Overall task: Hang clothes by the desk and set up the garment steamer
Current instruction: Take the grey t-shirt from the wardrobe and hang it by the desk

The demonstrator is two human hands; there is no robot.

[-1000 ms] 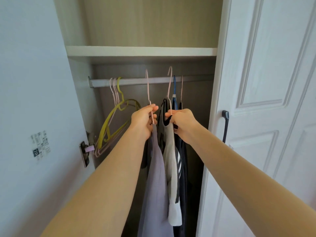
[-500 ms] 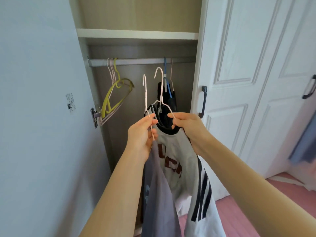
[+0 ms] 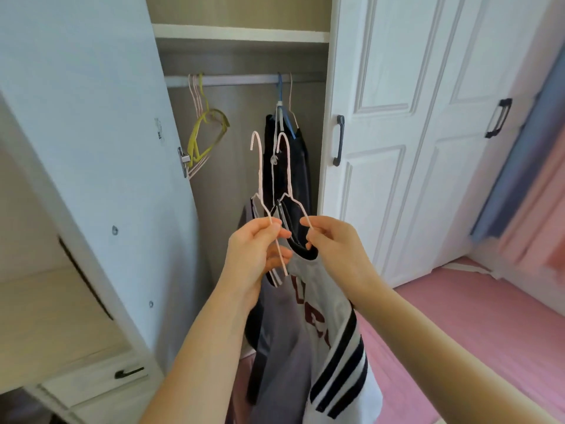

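Note:
My left hand (image 3: 255,250) pinches the wire of a pink hanger (image 3: 260,179) that carries a grey-purple garment (image 3: 284,347). My right hand (image 3: 333,246) grips a second pink hanger (image 3: 287,166) holding a white T-shirt (image 3: 330,307) with a dark collar, red letters and dark sleeve stripes. Both hangers are off the closet rail (image 3: 238,79) and held side by side in front of the open closet. No garment steamer is in view.
Dark clothes (image 3: 293,160) on hangers stay on the rail at the right; yellow and pink empty hangers (image 3: 208,130) hang at the left. The open closet door (image 3: 91,148) stands to my left, shut white doors (image 3: 412,133) to my right. The floor (image 3: 458,332) is pink.
Both hangers with their garments came off the rail and moved down and back toward me. The view has pulled away from the closet and swung right.

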